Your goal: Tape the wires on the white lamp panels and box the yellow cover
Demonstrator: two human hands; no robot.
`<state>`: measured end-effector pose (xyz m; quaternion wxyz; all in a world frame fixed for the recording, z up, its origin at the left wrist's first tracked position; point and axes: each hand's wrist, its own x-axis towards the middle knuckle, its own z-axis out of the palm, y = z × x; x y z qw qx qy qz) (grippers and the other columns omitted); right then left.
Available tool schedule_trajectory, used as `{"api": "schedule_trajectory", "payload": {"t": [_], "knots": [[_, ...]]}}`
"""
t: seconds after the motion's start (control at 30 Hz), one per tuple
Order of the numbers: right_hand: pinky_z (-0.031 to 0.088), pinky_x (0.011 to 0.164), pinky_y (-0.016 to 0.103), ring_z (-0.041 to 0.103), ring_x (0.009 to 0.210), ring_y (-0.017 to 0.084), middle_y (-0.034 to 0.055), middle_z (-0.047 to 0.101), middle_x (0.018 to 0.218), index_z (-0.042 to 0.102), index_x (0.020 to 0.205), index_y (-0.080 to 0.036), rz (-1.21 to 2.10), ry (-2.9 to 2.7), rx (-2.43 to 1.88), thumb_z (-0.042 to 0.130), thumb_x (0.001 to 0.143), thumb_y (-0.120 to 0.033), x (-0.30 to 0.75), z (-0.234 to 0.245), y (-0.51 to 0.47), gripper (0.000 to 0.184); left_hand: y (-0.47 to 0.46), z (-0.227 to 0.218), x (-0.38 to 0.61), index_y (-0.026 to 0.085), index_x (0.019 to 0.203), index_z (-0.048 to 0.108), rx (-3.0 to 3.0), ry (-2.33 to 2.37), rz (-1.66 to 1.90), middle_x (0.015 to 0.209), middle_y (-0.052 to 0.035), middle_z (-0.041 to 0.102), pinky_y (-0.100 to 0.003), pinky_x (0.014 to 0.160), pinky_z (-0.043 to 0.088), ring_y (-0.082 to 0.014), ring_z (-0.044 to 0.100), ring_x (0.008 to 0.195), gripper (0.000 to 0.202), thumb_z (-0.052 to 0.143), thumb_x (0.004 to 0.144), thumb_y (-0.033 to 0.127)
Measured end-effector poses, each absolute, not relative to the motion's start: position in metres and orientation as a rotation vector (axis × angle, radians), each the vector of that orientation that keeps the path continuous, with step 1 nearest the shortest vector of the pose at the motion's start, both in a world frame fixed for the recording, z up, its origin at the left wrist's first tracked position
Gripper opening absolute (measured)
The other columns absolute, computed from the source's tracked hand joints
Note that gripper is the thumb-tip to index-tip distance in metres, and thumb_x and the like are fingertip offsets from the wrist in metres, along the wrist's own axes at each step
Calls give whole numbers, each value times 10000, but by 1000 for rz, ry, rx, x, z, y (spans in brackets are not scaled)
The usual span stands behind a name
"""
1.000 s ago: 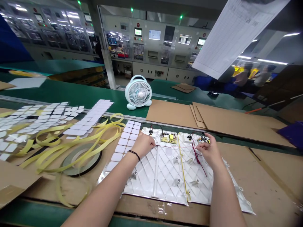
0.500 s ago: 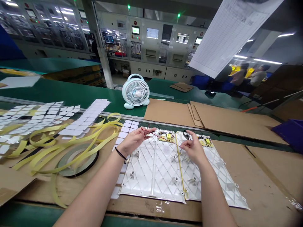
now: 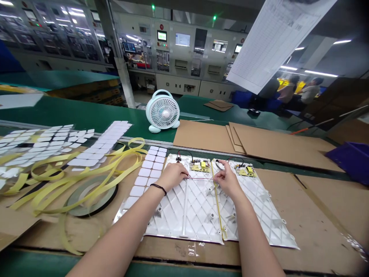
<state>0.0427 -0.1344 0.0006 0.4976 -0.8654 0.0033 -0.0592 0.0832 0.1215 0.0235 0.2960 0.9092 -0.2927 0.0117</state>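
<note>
Two white ribbed plastic panels lie side by side on cardboard, the left panel (image 3: pixel 198 215) and the right panel (image 3: pixel 259 209). Near its far edge, each carries a circuit board, one on the left (image 3: pixel 199 165) and one on the right (image 3: pixel 245 170), with a yellow component. A thin red wire (image 3: pixel 200 178) runs between my hands above the left panel. My left hand (image 3: pixel 174 175) pinches its left end, fingers closed. Closed in a pinch too, my right hand (image 3: pixel 226 179) holds the other end over the seam between the panels. Dark leads (image 3: pixel 184 153) loop behind the boards.
On the left lie sheets of white pads (image 3: pixel 100 146), tangled yellow tape strips (image 3: pixel 115 181) and a tape roll (image 3: pixel 83 200). A light-blue fan (image 3: pixel 163 112) stands behind. Flat cardboard (image 3: pixel 276 144) lies at the back right, a blue bin (image 3: pixel 348 157) beyond, and a paper sheet (image 3: pixel 276 46) hangs above.
My left hand has come down and to the right, nearer the left panel. The red wire now stretches nearly straight between my hands. My right hand stays near the seam, and the view has shifted slightly.
</note>
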Motion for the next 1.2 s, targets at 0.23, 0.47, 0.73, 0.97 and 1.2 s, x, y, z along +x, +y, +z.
{"api": "schedule_trajectory", "payload": {"t": [0.23, 0.47, 0.73, 0.97, 1.2], "knots": [[449, 689, 272, 589, 620, 141, -52, 651, 664, 311, 1348, -218, -107, 8, -2093, 567, 652, -126, 45, -1, -130, 748, 120, 23, 87, 225, 714, 722, 2568, -821, 47, 753, -26, 700, -350, 798, 358, -218, 615, 787, 103, 659, 706, 144], [453, 660, 265, 596, 616, 145, -53, 648, 652, 324, 1335, -224, -111, -14, -2088, 573, 655, -127, 48, -10, -131, 731, 123, 36, 76, 216, 619, 697, 2639, -978, 12, 747, -40, 659, -339, 699, 320, -186, 558, 702, 190, 541, 715, 164], [482, 851, 346, 620, 963, 173, 63, 649, 1086, 358, 1358, -255, -31, -116, -1975, 496, 742, -153, 41, 5, -150, 639, 122, 38, 86, 273, 663, 717, 2685, -1043, 47, 651, -29, 674, -393, 807, 237, -208, 528, 800, 218, 554, 734, 147], [529, 797, 389, 676, 884, 212, 80, 552, 1276, 405, 1375, -361, 97, 46, -1950, 462, 834, -221, 15, 53, -182, 562, 130, 20, 82, 296, 812, 731, 2605, -927, 105, 820, -21, 667, -407, 847, 222, -216, 537, 891, 219, 543, 806, 183], [440, 476, 263, 580, 493, 152, 34, 623, 716, 561, 1269, -314, 105, 87, -2383, 509, 839, -309, 12, 96, -188, 433, 131, 23, 81, 309, 826, 736, 2638, -919, 108, 795, -28, 671, -427, 817, 217, -233, 516, 876, 273, 532, 802, 128]]}}
